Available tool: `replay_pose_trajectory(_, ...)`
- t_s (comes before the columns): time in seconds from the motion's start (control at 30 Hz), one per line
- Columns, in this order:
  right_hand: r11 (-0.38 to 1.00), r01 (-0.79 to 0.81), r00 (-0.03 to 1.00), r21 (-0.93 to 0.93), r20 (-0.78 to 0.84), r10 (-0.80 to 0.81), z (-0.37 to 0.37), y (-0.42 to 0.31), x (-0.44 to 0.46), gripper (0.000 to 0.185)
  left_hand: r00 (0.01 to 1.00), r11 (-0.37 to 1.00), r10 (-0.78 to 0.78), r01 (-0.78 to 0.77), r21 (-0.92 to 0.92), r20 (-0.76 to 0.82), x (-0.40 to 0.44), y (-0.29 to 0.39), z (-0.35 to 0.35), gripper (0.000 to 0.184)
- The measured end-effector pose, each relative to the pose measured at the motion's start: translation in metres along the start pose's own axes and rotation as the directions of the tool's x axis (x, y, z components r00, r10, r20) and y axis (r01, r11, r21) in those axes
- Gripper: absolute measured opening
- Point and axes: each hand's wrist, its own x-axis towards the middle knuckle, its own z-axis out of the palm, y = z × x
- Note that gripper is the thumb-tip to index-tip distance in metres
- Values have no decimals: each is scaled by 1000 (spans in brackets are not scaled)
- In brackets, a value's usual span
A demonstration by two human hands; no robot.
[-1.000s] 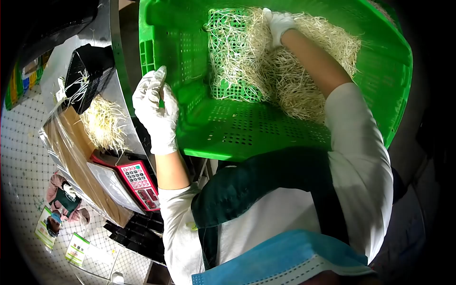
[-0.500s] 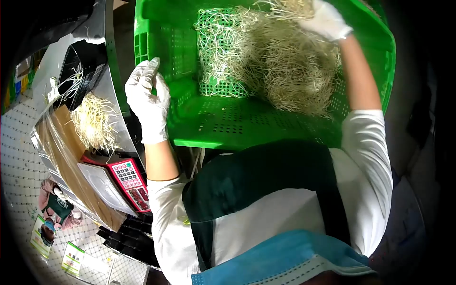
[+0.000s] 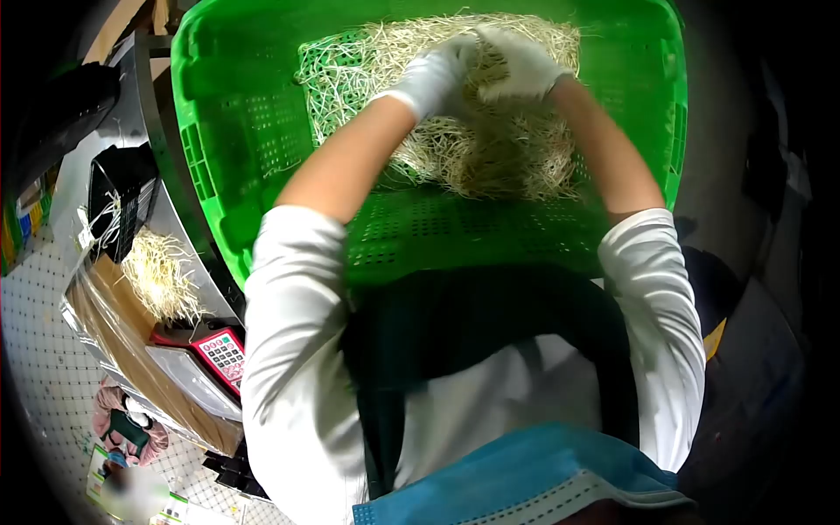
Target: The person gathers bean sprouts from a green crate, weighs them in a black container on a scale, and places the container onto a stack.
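A mass of pale, stringy sprouts [image 3: 525,166] lies on the perforated floor of a large green crate [image 3: 236,114]. Both of my hands wear white gloves and are close together over the sprouts, near the crate's far side. My left hand [image 3: 433,77] has its fingers bent inward against a clump of sprouts. My right hand [image 3: 521,63] curls round the same clump from the other side, and strands hang below it. Motion blur softens the fingertips. At the crate's left end the sprouts are thinner and green floor shows through.
Left of the crate, a metal counter [image 3: 77,179] bears black trays [image 3: 127,179], a loose pile of sprouts [image 3: 162,276], a red scale [image 3: 219,354] and a plastic-wrapped cardboard box [image 3: 131,341]. Farther off at lower left is another person [image 3: 131,429] in a dark apron.
My left hand has left the crate's left edge and come in over the sprouts. My right hand, with sprouts, has moved toward it. The view has shifted, so the crate sits farther left.
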Motion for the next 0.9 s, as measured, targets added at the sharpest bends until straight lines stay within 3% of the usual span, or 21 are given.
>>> replay_pose_trajectory(0.03,967,18,992,254,-124,14,-4,18,2,88,999,996,40,-39,80,0,19,1,11,115)
replay_pose_trajectory(0.07,906,-200,980,372,91,178,-6,28,3,95,999,995,53,-53,82,1,23,4,26,115)
replay_pose_trajectory(0.1,904,-213,977,371,92,192,1,31,-5,95,991,998,36,-42,-42,-132,24,7,42,121)
replay_pose_trajectory(0.17,994,-9,1000,107,8,8,38,30,-37,114,970,981,6,-54,-189,-243,12,21,67,127)
replay_pose_trajectory(0.2,993,-47,988,-111,143,62,39,9,-54,119,975,991,22,-50,-124,-223,-1,26,74,129)
replay_pose_trajectory(0.23,992,-54,988,-114,139,70,39,-3,-65,119,977,998,38,-50,-48,-211,-7,25,78,132)
replay_pose_trajectory(0.3,926,-29,935,-376,317,158,41,-16,-74,122,949,996,74,-58,62,-307,-2,19,100,121)
replay_pose_trajectory(0.37,909,-36,904,-415,374,207,45,-2,-62,118,960,997,42,-22,74,-278,1,19,102,120)
replay_pose_trajectory(0.4,940,160,987,-303,46,-153,68,26,-53,113,879,993,91,-41,115,-469,3,16,106,106)
replay_pose_trajectory(0.43,890,377,836,-257,-319,-447,84,43,-44,108,883,994,85,-41,105,-462,3,14,102,106)
replay_pose_trajectory(0.47,974,97,995,-206,35,-92,80,38,-34,93,923,999,47,-36,37,-383,3,11,93,97)
replay_pose_trajectory(0.5,974,101,995,-202,42,-95,73,36,-32,93,953,999,15,-24,-27,-303,1,8,83,89)
replay_pose_trajectory(0.53,994,20,994,-107,109,-8,51,34,-29,87,842,991,69,-121,-61,-536,2,-2,91,69)
replay_pose_trajectory(0.57,997,-71,980,-17,183,73,26,31,-27,83,841,991,72,-122,-58,-537,6,-12,88,69)
replay_pose_trajectory(0.63,996,-88,984,-16,157,90,-2,20,-36,77,879,955,-20,-124,-269,-477,6,-30,80,60)
replay_pose_trajectory(0.7,990,-92,977,-110,183,111,-1,38,-28,71,924,957,-131,23,-289,-361,-22,-43,70,53)
replay_pose_trajectory(0.73,976,136,986,-170,124,-116,74,86,-4,82,941,956,-213,144,-257,-265,-32,-53,76,55)
replay_pose_trajectory(0.77,977,134,986,-167,121,-115,72,74,-13,82,940,942,-296,258,-215,-168,-40,-56,80,57)
replay_pose_trajectory(0.83,927,-89,995,-365,6,98,55,17,-48,105,866,846,-500,491,-206,9,-47,-40,91,102)
replay_pose_trajectory(0.87,904,-106,946,-414,237,219,46,-5,-50,122,887,888,-452,439,-133,-89,-57,-38,114,111)
replay_pose_trajectory(0.9,902,-109,946,-418,235,223,50,-7,-54,122,901,919,-393,390,-55,-183,-64,-37,139,119)
